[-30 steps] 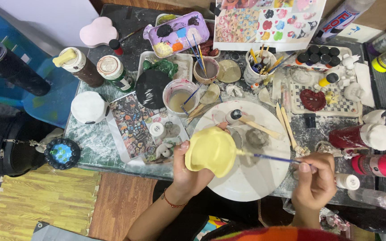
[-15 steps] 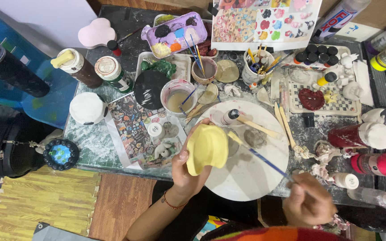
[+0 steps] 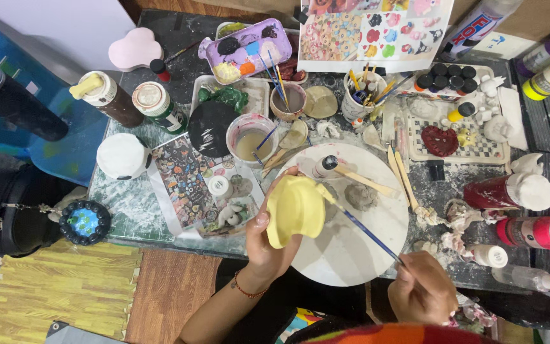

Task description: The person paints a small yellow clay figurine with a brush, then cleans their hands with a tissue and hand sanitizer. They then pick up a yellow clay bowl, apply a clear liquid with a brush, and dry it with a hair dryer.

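Fingers of the left hand [image 3: 268,245] wrap the yellow piece [image 3: 295,210]; the right hand [image 3: 423,294] pinches the brush [image 3: 367,234]. Light, steady strokes suit best.

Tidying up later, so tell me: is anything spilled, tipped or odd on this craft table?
Nothing is tipped. White dust and paint smears cover the table. The left hand holds a yellow clay piece over the round white board; the right hand holds a paintbrush.
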